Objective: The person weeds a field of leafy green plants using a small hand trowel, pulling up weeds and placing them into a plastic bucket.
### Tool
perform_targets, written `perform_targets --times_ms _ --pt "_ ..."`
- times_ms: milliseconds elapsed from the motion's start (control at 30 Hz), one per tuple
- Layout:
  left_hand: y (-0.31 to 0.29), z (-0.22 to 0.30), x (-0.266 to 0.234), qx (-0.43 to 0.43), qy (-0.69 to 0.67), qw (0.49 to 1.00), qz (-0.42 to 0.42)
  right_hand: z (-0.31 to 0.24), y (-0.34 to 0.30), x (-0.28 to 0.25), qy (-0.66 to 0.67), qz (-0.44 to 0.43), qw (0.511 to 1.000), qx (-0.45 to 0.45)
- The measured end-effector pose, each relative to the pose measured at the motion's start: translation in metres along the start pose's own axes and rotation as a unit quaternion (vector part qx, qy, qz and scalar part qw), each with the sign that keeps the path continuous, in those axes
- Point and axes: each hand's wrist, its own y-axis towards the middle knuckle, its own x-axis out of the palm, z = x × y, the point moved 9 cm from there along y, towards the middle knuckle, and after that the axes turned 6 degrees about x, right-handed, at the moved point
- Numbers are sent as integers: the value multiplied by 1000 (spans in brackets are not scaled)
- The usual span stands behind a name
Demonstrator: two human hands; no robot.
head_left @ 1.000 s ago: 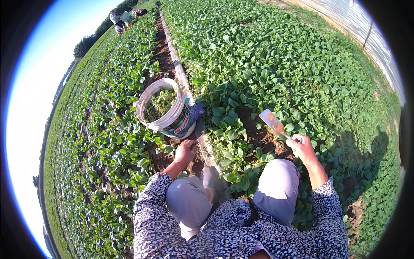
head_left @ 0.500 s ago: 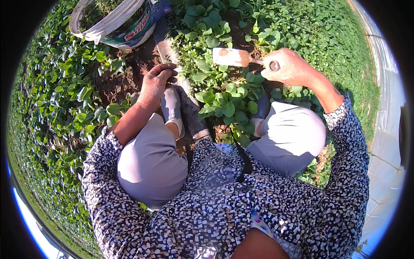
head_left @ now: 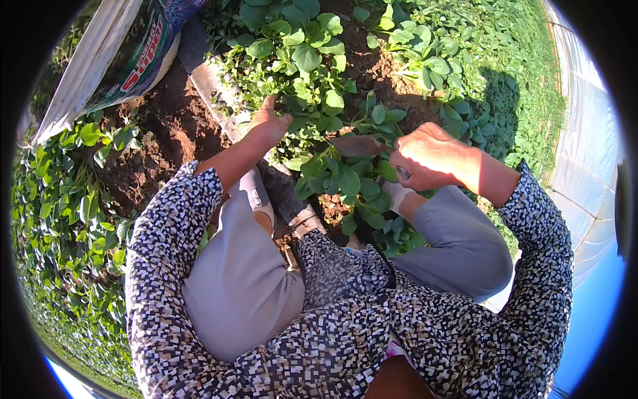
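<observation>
My right hand (head_left: 432,156) is closed around the handle of a small hand trowel (head_left: 359,145). Its flat blade points left and lies among the leaves of a broad-leaved green plant (head_left: 347,178), its tip partly lost in foliage. To the left, my left hand (head_left: 268,128) reaches into low small-leaved greens (head_left: 266,93) beside a dark strip on the soil. Its index finger is stretched out and its thumb is apart; leaves cover part of the other fingers. I see nothing held in it.
A white-rimmed bucket (head_left: 126,73) with a printed side stands at the upper left. Bare brown soil (head_left: 163,139) lies between it and the dark strip (head_left: 199,63). Leafy crops spread on both sides, and pale plastic sheeting (head_left: 585,133) runs along the right. My bent knees frame the plants.
My left hand has moved right into the greens and stretched its index finger. The trowel has come down and nearer, from above the plants to among the leaves. The bucket appears larger and farther left.
</observation>
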Motion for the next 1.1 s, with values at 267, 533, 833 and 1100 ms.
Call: perform_targets --times_ms 267,533,833,1100 --pt "12 20 51 -101 -103 988 -58 69 -42 5 146 96 970 168" --pt "17 37 2 -83 77 991 -78 78 -18 -1 212 170 944 188" --pt "-3 35 33 -112 -97 980 -135 56 -6 38 162 82 978 102" --pt "30 100 64 -145 -243 953 -114 42 1 62 160 170 972 34"
